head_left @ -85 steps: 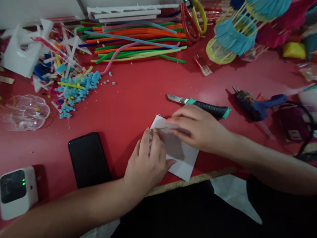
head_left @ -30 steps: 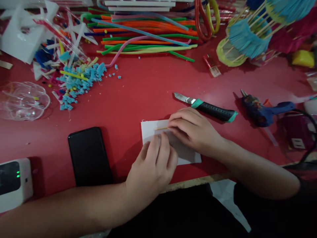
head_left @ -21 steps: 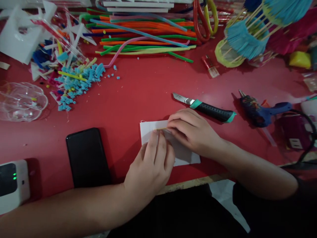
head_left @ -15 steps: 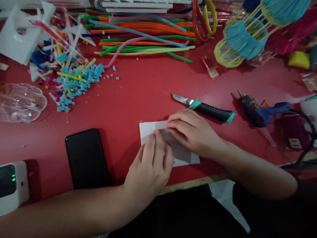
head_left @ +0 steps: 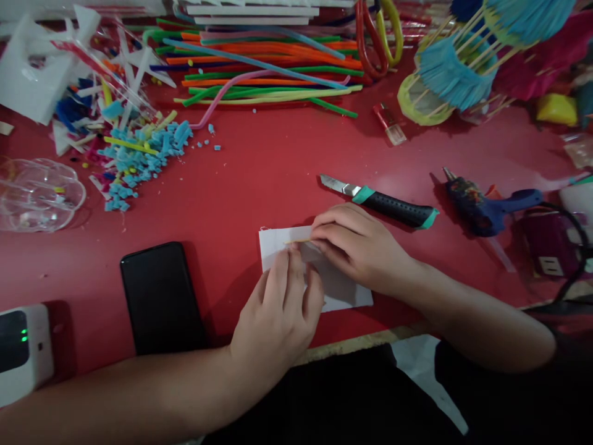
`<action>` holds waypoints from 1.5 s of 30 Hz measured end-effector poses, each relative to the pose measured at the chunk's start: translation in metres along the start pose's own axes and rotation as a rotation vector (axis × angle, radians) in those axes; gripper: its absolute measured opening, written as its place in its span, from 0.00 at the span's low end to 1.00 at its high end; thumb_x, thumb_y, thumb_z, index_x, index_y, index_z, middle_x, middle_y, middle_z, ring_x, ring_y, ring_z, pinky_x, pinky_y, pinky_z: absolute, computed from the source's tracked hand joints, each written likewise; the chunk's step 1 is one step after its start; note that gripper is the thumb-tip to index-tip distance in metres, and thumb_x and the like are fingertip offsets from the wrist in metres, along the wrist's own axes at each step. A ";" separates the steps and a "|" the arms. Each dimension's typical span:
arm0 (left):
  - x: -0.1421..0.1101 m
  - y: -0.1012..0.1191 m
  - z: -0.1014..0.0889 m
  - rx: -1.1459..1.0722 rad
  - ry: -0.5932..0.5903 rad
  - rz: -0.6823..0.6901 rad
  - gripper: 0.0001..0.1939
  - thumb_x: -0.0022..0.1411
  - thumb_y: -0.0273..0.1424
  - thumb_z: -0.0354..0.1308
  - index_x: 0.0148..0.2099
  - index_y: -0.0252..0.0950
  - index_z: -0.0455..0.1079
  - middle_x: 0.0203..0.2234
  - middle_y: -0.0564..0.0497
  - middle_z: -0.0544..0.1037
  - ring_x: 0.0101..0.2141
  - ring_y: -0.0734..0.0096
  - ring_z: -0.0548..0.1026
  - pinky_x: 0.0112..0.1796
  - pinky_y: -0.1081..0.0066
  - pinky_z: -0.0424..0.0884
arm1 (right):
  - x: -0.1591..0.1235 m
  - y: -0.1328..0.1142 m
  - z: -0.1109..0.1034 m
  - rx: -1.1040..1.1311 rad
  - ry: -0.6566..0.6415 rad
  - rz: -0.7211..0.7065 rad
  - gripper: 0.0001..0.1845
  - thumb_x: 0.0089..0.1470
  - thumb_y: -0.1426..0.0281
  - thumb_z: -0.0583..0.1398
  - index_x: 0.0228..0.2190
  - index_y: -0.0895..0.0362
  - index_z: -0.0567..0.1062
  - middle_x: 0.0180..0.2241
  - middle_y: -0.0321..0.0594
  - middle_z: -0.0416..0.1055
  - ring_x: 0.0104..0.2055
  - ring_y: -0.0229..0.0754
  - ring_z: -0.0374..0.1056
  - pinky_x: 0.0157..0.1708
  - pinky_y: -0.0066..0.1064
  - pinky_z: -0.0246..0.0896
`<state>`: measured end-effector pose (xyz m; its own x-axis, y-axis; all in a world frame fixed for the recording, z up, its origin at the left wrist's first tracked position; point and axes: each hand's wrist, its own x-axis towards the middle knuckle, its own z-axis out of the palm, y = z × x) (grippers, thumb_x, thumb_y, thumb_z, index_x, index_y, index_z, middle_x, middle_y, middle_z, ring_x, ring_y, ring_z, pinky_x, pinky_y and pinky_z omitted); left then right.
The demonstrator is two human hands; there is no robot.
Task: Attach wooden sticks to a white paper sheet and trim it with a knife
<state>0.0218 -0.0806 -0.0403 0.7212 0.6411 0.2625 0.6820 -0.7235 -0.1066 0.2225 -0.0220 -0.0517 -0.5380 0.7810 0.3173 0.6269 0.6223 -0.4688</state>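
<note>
A thin pale wooden stick [head_left: 300, 240] lies across the upper part of a white sheet of paper [head_left: 354, 296] near the table's front edge. My right hand [head_left: 359, 238] is closed over the stick's right end, with fingers bent and bunched on the sheet. Just below the stick's left part, my left hand [head_left: 282, 300] has its fingertips drawn together and pressed against it; its thumb is mostly hidden. Above my right hand lies a utility knife [head_left: 393, 205] with a black and green handle, blade out, pointing left.
A black phone [head_left: 161, 296] and a white device [head_left: 39, 346] lie left. Blue foam bits [head_left: 143, 161] and a clear plastic case [head_left: 41, 194] sit farther up. Pipe cleaners [head_left: 269, 74] and scissors [head_left: 370, 43] line the back. A glue gun [head_left: 486, 204] and fringed decorations [head_left: 456, 77] stand right.
The whole view has shifted very slightly. My hands, the stick and the sheet keep nearly the same positions.
</note>
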 end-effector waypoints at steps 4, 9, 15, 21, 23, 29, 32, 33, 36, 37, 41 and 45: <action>0.001 0.000 0.000 0.001 0.006 0.004 0.15 0.64 0.26 0.57 0.52 0.26 0.71 0.51 0.30 0.77 0.49 0.47 0.79 0.40 0.62 0.79 | 0.000 0.001 0.000 0.008 0.004 0.013 0.08 0.64 0.73 0.56 0.36 0.60 0.75 0.39 0.46 0.74 0.42 0.44 0.69 0.46 0.38 0.64; 0.002 0.000 -0.001 0.002 0.009 -0.005 0.14 0.65 0.26 0.57 0.52 0.26 0.71 0.51 0.30 0.77 0.49 0.47 0.79 0.39 0.63 0.78 | -0.001 0.001 0.001 0.006 0.006 0.028 0.07 0.64 0.73 0.55 0.36 0.58 0.74 0.39 0.44 0.74 0.42 0.43 0.68 0.46 0.39 0.64; 0.001 0.000 -0.001 0.003 -0.017 0.003 0.16 0.65 0.28 0.57 0.54 0.26 0.69 0.52 0.30 0.77 0.51 0.46 0.77 0.42 0.62 0.79 | 0.000 0.001 0.000 0.027 0.011 0.026 0.07 0.63 0.73 0.56 0.35 0.59 0.75 0.39 0.46 0.74 0.42 0.43 0.69 0.45 0.38 0.64; 0.002 -0.001 -0.001 0.000 -0.042 0.020 0.18 0.65 0.28 0.58 0.54 0.24 0.68 0.53 0.28 0.76 0.52 0.46 0.77 0.43 0.61 0.79 | 0.000 0.002 0.000 0.038 0.017 0.017 0.08 0.62 0.74 0.56 0.34 0.60 0.75 0.38 0.46 0.74 0.41 0.43 0.69 0.44 0.37 0.64; 0.001 -0.001 0.000 0.003 -0.040 0.020 0.18 0.65 0.28 0.58 0.55 0.23 0.68 0.53 0.28 0.75 0.52 0.46 0.77 0.44 0.61 0.79 | 0.000 0.002 0.000 0.047 0.022 0.015 0.07 0.62 0.75 0.57 0.34 0.60 0.76 0.38 0.47 0.74 0.41 0.43 0.69 0.44 0.37 0.64; 0.001 -0.001 0.000 0.003 -0.033 0.018 0.18 0.65 0.28 0.58 0.55 0.23 0.67 0.52 0.28 0.76 0.51 0.46 0.77 0.44 0.61 0.79 | 0.000 0.002 0.000 0.051 0.027 0.019 0.06 0.61 0.75 0.57 0.34 0.60 0.75 0.39 0.46 0.74 0.41 0.43 0.69 0.44 0.37 0.65; 0.001 -0.001 0.000 0.011 -0.032 0.012 0.18 0.65 0.28 0.58 0.55 0.23 0.68 0.52 0.29 0.76 0.52 0.47 0.77 0.44 0.62 0.79 | 0.000 0.001 0.002 0.047 0.033 0.018 0.06 0.61 0.75 0.57 0.35 0.59 0.74 0.39 0.45 0.74 0.41 0.43 0.69 0.44 0.38 0.65; 0.001 0.000 0.000 0.014 -0.029 0.014 0.17 0.66 0.28 0.58 0.55 0.23 0.68 0.52 0.29 0.76 0.52 0.48 0.77 0.45 0.62 0.79 | 0.000 0.001 0.002 0.046 0.037 0.018 0.05 0.61 0.74 0.57 0.35 0.58 0.74 0.39 0.44 0.74 0.41 0.43 0.69 0.44 0.38 0.66; 0.000 0.000 0.001 0.017 -0.019 0.019 0.17 0.66 0.28 0.57 0.54 0.23 0.69 0.52 0.28 0.76 0.52 0.47 0.77 0.45 0.62 0.79 | 0.002 0.000 -0.004 0.014 0.054 0.023 0.06 0.62 0.73 0.56 0.37 0.55 0.74 0.39 0.43 0.74 0.41 0.43 0.70 0.44 0.39 0.66; 0.000 0.001 0.001 0.017 -0.020 0.023 0.18 0.66 0.29 0.58 0.54 0.23 0.69 0.52 0.28 0.76 0.51 0.47 0.77 0.44 0.61 0.79 | 0.003 0.000 -0.009 -0.018 0.065 0.037 0.06 0.62 0.73 0.56 0.38 0.54 0.74 0.39 0.43 0.74 0.42 0.44 0.70 0.45 0.40 0.66; -0.001 0.000 0.000 0.025 -0.040 0.037 0.20 0.65 0.29 0.60 0.55 0.21 0.69 0.53 0.27 0.75 0.52 0.45 0.77 0.44 0.60 0.79 | 0.001 0.013 -0.035 -0.211 0.092 0.201 0.10 0.61 0.68 0.58 0.46 0.50 0.74 0.45 0.47 0.72 0.50 0.52 0.69 0.51 0.49 0.63; 0.000 -0.001 0.000 0.039 -0.027 0.031 0.20 0.65 0.30 0.61 0.55 0.21 0.70 0.53 0.27 0.75 0.51 0.46 0.78 0.43 0.62 0.79 | -0.008 0.038 -0.052 -0.306 -0.038 0.340 0.26 0.59 0.62 0.61 0.57 0.55 0.70 0.48 0.54 0.70 0.53 0.59 0.66 0.52 0.54 0.62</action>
<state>0.0213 -0.0803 -0.0400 0.7444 0.6258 0.2330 0.6634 -0.7328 -0.1515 0.2801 -0.0020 -0.0296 -0.2895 0.9446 0.1546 0.9060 0.3225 -0.2742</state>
